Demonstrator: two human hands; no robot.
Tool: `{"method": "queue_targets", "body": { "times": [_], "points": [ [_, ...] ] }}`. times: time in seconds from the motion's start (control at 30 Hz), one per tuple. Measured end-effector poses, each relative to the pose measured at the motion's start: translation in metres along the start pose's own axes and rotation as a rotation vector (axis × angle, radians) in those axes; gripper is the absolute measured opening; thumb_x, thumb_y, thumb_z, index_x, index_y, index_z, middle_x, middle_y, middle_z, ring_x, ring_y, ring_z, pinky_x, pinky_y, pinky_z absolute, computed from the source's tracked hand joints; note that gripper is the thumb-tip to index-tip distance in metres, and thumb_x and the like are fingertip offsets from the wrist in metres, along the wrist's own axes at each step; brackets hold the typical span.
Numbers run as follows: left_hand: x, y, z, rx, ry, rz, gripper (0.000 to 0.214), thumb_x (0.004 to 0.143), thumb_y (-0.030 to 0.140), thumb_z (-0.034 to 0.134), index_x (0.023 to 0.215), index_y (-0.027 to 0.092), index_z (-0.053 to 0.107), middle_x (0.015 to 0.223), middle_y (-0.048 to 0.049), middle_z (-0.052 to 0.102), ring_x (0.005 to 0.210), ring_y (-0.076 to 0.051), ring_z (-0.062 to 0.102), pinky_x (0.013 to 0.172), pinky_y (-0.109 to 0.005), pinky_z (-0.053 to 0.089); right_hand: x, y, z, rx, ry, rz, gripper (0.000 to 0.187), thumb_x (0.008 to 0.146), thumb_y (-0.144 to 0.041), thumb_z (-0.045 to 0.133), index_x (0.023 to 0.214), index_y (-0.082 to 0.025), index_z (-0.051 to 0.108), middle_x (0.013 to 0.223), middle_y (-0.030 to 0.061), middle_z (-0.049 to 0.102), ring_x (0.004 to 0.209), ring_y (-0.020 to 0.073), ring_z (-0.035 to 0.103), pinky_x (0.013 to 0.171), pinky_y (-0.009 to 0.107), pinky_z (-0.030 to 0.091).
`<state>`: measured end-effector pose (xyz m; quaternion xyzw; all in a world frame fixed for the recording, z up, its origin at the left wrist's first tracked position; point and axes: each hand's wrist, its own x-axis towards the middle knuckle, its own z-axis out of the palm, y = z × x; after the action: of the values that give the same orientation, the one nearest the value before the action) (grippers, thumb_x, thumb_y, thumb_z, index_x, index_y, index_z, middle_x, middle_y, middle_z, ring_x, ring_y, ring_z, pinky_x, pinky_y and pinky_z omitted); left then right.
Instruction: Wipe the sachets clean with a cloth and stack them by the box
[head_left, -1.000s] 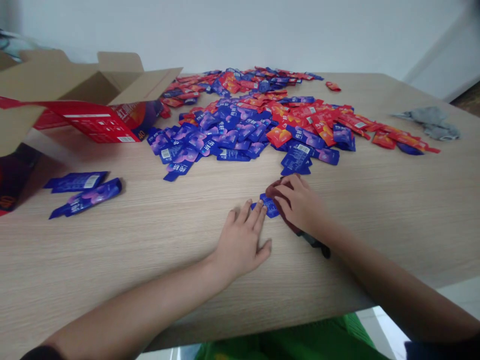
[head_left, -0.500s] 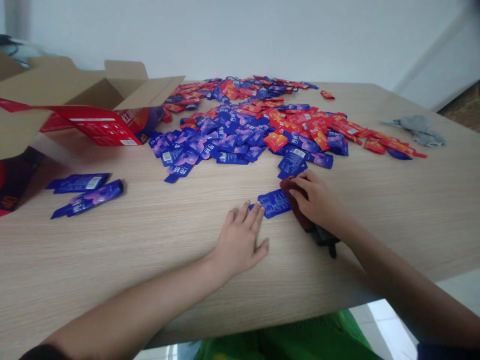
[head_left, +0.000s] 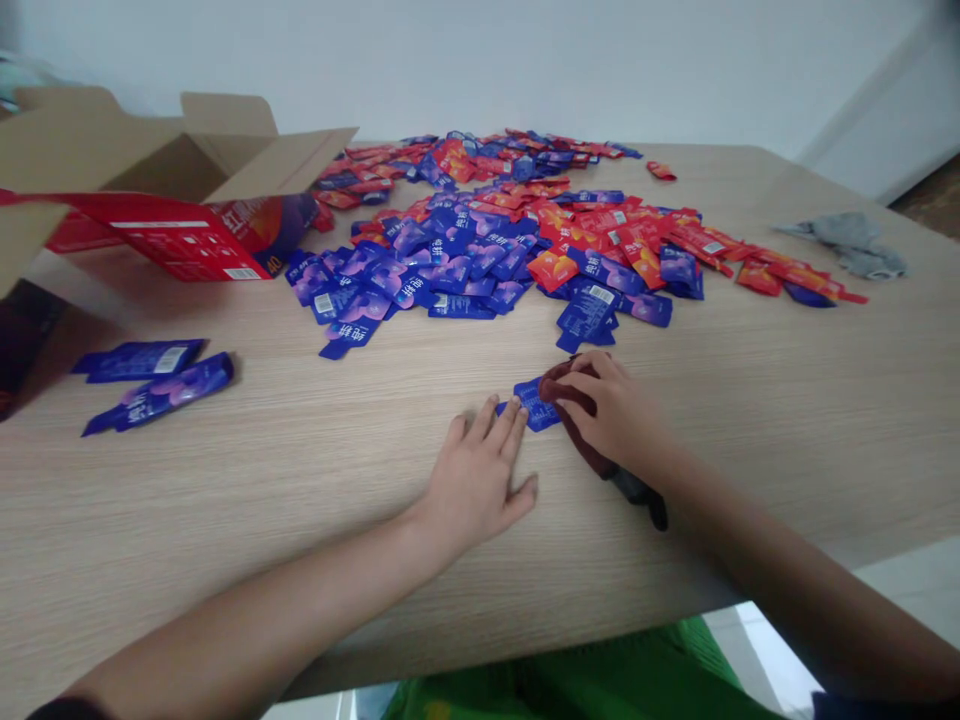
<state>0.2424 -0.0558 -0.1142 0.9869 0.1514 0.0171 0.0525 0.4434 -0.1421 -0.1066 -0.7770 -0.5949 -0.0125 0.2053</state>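
Observation:
A blue sachet (head_left: 535,407) with pale print lies flat on the table in front of me. My left hand (head_left: 480,475) rests on the tabletop with fingers stretched out, its fingertips pressing on the sachet's narrow left end. My right hand (head_left: 611,410) is closed around a maroon cloth (head_left: 581,435), which covers the sachet's right part. The cloth's dark grey and black end trails towards me over the table. Just beyond the right hand lie more blue sachets (head_left: 589,312).
A wide heap of blue (head_left: 450,270) and red sachets (head_left: 637,240) spreads across the back. Two blue sachets (head_left: 161,385) lie at the left, near an open red cardboard box (head_left: 187,240). A crumpled grey cloth (head_left: 855,240) sits at the far right of the wooden table (head_left: 337,440).
My right hand has moved left with the maroon cloth, covering more of the blue sachet. My left hand keeps its place on the sachet's end. The view has shifted slightly.

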Motion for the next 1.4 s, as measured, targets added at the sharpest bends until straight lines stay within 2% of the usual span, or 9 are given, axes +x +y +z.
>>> {"method": "queue_targets", "body": {
  "times": [0.17,0.3,0.47,0.6,0.7,0.87,1.13,1.3,1.4],
  "points": [
    [0.000,0.000,-0.001,-0.008,-0.009,-0.004,0.071,0.091,0.050,0.041,0.149,0.009,0.033,0.157,-0.0139,0.030,0.142,-0.035,0.030,0.101,-0.051,0.035,-0.004,0.026,-0.002,0.006,0.013,0.092,0.021,0.087,-0.029,0.055,0.098,-0.021,0.071,0.107,0.0102,0.059,0.098,0.0269,0.058,0.086,0.046,0.050],
    [-0.001,-0.001,0.000,-0.010,0.013,0.006,0.071,0.091,0.050,0.042,0.149,0.009,0.034,0.157,-0.0140,0.031,0.141,-0.036,0.031,0.101,-0.050,0.035,0.003,0.033,-0.014,-0.019,-0.058,0.124,0.023,0.088,-0.030,0.053,0.099,-0.022,0.072,0.104,0.0097,0.060,0.093,0.0258,0.060,0.082,0.044,0.051],
    [-0.002,-0.003,0.003,-0.004,0.038,0.020,0.069,0.093,0.051,0.039,0.149,0.010,0.034,0.156,-0.0135,0.032,0.141,-0.036,0.030,0.102,-0.051,0.033,0.021,0.006,-0.029,0.002,-0.034,0.011,0.021,0.088,-0.030,0.055,0.099,-0.022,0.071,0.104,0.0085,0.060,0.096,0.0239,0.059,0.087,0.040,0.048],
    [-0.001,-0.002,0.003,0.008,0.031,0.017,0.070,0.093,0.051,0.038,0.147,0.008,0.036,0.155,-0.0152,0.035,0.142,-0.036,0.029,0.102,-0.052,0.033,0.021,-0.027,-0.011,-0.025,-0.052,-0.097,0.022,0.090,-0.027,0.051,0.102,-0.020,0.068,0.111,0.0089,0.058,0.101,0.0242,0.056,0.085,0.038,0.049],
    [-0.002,-0.001,0.003,0.007,0.015,0.011,0.070,0.093,0.052,0.037,0.146,0.007,0.037,0.154,-0.0161,0.037,0.142,-0.036,0.029,0.102,-0.052,0.033,0.015,-0.034,0.004,-0.090,-0.063,-0.079,0.022,0.091,-0.026,0.049,0.102,-0.021,0.067,0.112,0.0097,0.057,0.102,0.0261,0.054,0.080,0.038,0.050],
    [-0.002,-0.002,0.002,-0.010,0.004,0.009,0.070,0.092,0.051,0.039,0.149,0.010,0.034,0.157,-0.0139,0.031,0.143,-0.036,0.028,0.103,-0.052,0.033,0.009,-0.003,0.006,-0.074,-0.018,0.028,0.022,0.089,-0.030,0.052,0.104,-0.021,0.066,0.113,0.0119,0.054,0.109,0.0295,0.053,0.088,0.044,0.049],
    [-0.002,-0.004,0.004,-0.036,0.019,0.015,0.071,0.092,0.050,0.041,0.149,0.010,0.032,0.157,-0.0133,0.031,0.142,-0.036,0.030,0.102,-0.053,0.034,0.009,0.048,-0.011,0.110,-0.069,0.127,0.020,0.085,-0.032,0.055,0.094,-0.021,0.069,0.102,0.0083,0.059,0.092,0.0237,0.061,0.088,0.041,0.050],
    [-0.003,-0.006,0.000,-0.058,0.072,0.051,0.066,0.091,0.049,0.045,0.145,0.011,0.039,0.151,-0.0148,0.041,0.138,-0.037,0.034,0.102,-0.052,0.034,0.011,0.066,-0.032,0.076,0.041,0.166,0.026,0.086,-0.036,0.054,0.098,-0.020,0.070,0.100,0.0088,0.061,0.093,0.0247,0.061,0.085,0.040,0.050],
    [0.007,-0.009,-0.008,-0.129,0.089,0.027,0.046,0.093,0.043,0.045,0.129,0.016,0.055,0.134,-0.0120,0.056,0.126,-0.032,0.045,0.099,-0.047,0.038,0.010,0.082,-0.032,0.002,0.105,0.215,0.031,0.087,-0.038,0.051,0.104,-0.019,0.069,0.106,0.0108,0.060,0.094,0.0256,0.061,0.085,0.041,0.050]
  ]
}}
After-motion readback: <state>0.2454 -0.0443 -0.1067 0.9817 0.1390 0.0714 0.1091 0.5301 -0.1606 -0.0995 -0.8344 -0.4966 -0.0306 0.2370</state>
